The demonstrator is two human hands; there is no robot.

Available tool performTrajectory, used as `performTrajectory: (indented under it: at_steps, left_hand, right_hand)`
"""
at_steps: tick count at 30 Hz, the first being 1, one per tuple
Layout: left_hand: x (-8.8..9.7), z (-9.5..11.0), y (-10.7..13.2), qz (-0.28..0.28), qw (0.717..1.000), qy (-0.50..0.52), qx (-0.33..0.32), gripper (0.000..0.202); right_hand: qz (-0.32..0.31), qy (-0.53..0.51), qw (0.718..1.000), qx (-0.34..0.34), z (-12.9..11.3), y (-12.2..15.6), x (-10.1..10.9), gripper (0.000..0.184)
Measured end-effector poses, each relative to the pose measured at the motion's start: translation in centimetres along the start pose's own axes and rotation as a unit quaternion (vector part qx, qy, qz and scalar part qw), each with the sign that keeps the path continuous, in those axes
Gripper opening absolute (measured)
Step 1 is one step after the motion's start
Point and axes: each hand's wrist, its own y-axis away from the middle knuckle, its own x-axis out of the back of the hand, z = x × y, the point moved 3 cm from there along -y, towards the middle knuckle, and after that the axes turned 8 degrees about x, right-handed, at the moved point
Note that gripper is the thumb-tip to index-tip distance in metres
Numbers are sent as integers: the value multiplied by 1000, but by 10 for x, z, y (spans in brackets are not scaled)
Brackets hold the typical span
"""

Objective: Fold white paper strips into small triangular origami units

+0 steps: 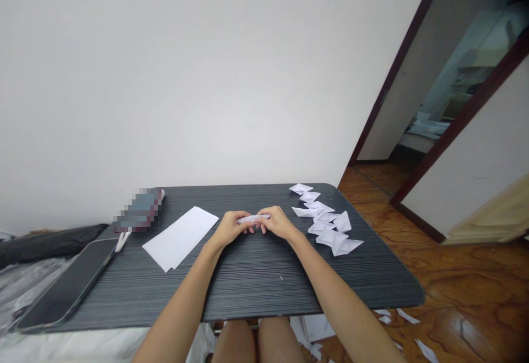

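Between my two hands, over the middle of the dark table, is a small folded piece of white paper [247, 219]. My left hand [232, 226] pinches its left end, and my right hand [276, 222] grips the right end. Fingers of both hands curl around it, hiding part of its shape. To the right lie several folded paper boats [324, 225], bunched in an uneven row. Left of my hands rests a stack of flat white paper sheets [182, 239], set at a slant.
The dark table [256, 291] stands against a white wall. A phone [70, 283] lies at its left edge, and a blurred-out object [139, 210] sits at the back left. Paper scraps [408, 316] are strewn on the wooden floor [475, 286] to the right. A doorway opens beyond.
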Motion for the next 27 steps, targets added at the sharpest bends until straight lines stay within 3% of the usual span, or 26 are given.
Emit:
performTrajectory:
  at_steps: [4, 10, 17, 22, 27]
  left_hand:
    - [1, -5, -2, -20, 1000, 5, 20, 30]
    - [-2, -16, -5, -71, 988, 107, 90, 39]
    - [6, -19, -7, 50, 986, 138, 76, 34]
    - [-5, -15, -8, -44, 983, 162, 75, 36]
    - [-7, -17, -8, -82, 969, 207, 110, 51]
  right_hand:
    - [-41, -47, 998, -28, 6, -2, -3, 24]
    - [-78, -90, 992, -40, 10, -2, 1, 28]
    - [-25, -63, 997, -38, 16, -3, 7, 27]
    - [-30, -82, 996, -26, 10, -2, 6, 21]
    - [-85, -109, 990, -21, 8, -2, 4, 29]
